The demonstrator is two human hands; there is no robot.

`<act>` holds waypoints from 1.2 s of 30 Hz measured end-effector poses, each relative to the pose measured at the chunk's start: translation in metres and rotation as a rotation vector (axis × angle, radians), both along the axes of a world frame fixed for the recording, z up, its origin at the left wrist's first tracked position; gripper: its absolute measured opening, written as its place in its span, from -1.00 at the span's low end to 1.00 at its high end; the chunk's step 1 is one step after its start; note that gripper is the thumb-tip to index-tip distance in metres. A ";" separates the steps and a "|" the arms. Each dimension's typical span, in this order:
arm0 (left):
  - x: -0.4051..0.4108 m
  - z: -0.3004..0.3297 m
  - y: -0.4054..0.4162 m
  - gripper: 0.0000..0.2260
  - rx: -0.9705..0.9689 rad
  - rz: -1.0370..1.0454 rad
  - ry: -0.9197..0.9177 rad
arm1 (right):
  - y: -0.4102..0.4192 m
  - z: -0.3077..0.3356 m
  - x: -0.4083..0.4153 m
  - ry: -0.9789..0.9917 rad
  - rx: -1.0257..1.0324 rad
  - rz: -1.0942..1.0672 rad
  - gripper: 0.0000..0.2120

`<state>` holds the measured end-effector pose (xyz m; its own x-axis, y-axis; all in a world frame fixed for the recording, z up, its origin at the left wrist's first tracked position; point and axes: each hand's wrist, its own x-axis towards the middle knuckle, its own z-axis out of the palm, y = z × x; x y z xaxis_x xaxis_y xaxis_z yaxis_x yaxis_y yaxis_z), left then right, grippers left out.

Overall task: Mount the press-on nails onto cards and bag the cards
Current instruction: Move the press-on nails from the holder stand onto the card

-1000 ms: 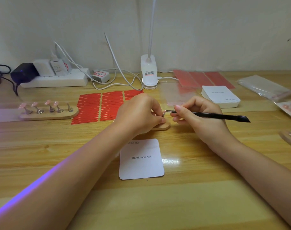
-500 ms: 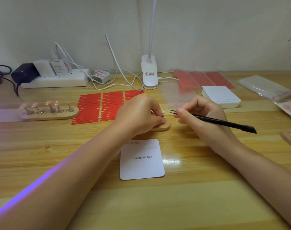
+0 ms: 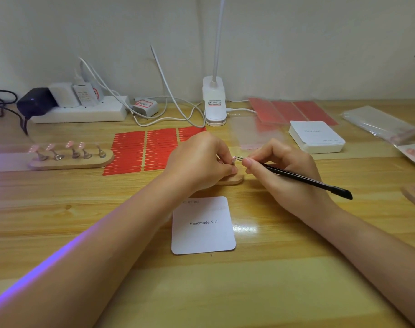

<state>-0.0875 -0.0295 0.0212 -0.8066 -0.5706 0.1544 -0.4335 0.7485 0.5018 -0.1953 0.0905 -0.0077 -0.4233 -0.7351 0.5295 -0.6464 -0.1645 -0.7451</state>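
Between my hands [image 3: 234, 159] a nail sits on its stand [image 3: 232, 179]; my left hand [image 3: 199, 162] curls over the stand, my right hand [image 3: 284, 169] pinches the tweezers [image 3: 296, 175]. I'd lift gently; the card [image 3: 203, 226] waits just nearer me

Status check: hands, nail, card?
Left hand steadying wooden stand. Right hand grips tweezers, tips at a nail there. Card bare, nothing mounted. No obstruction seen.
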 end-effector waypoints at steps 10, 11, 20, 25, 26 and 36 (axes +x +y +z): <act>-0.001 -0.003 -0.001 -0.92 -0.005 -0.006 0.020 | -0.003 -0.002 0.001 0.092 -0.013 -0.003 -0.76; 0.000 -0.002 -0.001 -0.92 -0.007 -0.006 0.021 | -0.003 -0.002 0.001 0.100 -0.016 -0.006 -0.77; 0.000 -0.002 -0.001 -0.84 -0.007 -0.002 0.023 | -0.006 -0.003 -0.006 0.213 -0.021 0.025 -0.86; 0.000 -0.003 0.000 -0.82 -0.012 0.004 0.029 | -0.007 -0.005 -0.009 0.304 -0.035 0.008 -0.85; 0.000 -0.003 0.000 -0.83 -0.013 0.005 0.029 | -0.007 -0.006 -0.009 0.314 -0.041 0.004 -0.85; 0.000 -0.003 0.001 -0.81 -0.008 -0.009 0.029 | -0.007 -0.009 -0.006 0.317 -0.120 -0.026 -0.85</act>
<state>-0.0877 -0.0288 0.0187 -0.8068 -0.5622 0.1817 -0.4124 0.7561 0.5082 -0.2010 0.0837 -0.0169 -0.2417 -0.6505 0.7201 -0.8478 -0.2194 -0.4827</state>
